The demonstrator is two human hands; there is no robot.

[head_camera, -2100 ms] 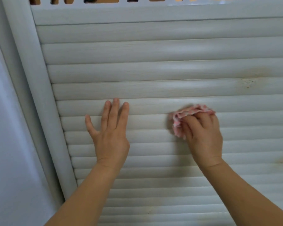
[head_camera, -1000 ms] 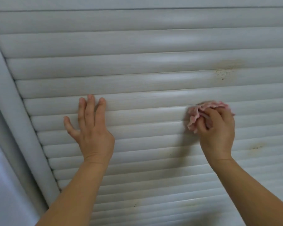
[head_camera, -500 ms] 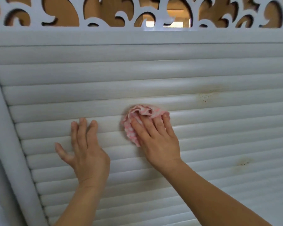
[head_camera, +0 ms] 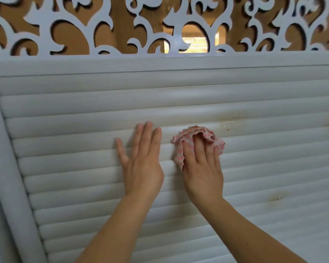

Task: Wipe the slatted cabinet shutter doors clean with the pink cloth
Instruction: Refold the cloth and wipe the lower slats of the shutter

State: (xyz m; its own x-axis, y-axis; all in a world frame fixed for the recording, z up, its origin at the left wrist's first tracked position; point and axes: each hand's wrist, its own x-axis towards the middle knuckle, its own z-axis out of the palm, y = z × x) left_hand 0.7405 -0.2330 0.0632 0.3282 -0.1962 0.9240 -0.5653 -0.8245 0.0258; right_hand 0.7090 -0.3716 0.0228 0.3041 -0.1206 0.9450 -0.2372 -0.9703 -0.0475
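The white slatted shutter door [head_camera: 84, 107] fills most of the head view. My right hand [head_camera: 203, 171] presses the bunched pink cloth [head_camera: 204, 132] flat against a slat near the middle, fingers laid straight over it, the cloth puffing up past the fingertips. My left hand [head_camera: 142, 168] lies flat on the slats just to the left of it, fingers straight and together, thumb spread. A brown speckled stain [head_camera: 228, 124] sits on the slat just right of the cloth.
A second brownish stain [head_camera: 275, 197] marks the slats lower right. The door's white frame post [head_camera: 6, 177] runs down the left side. Above the top rail is a white cut-out fretwork panel [head_camera: 106, 25] with brown wood behind it.
My right hand has wiped the cloth left, then slightly back right and up toward the stain. The left hand has shifted right, close beside it. The view has tilted up, showing more fretwork.
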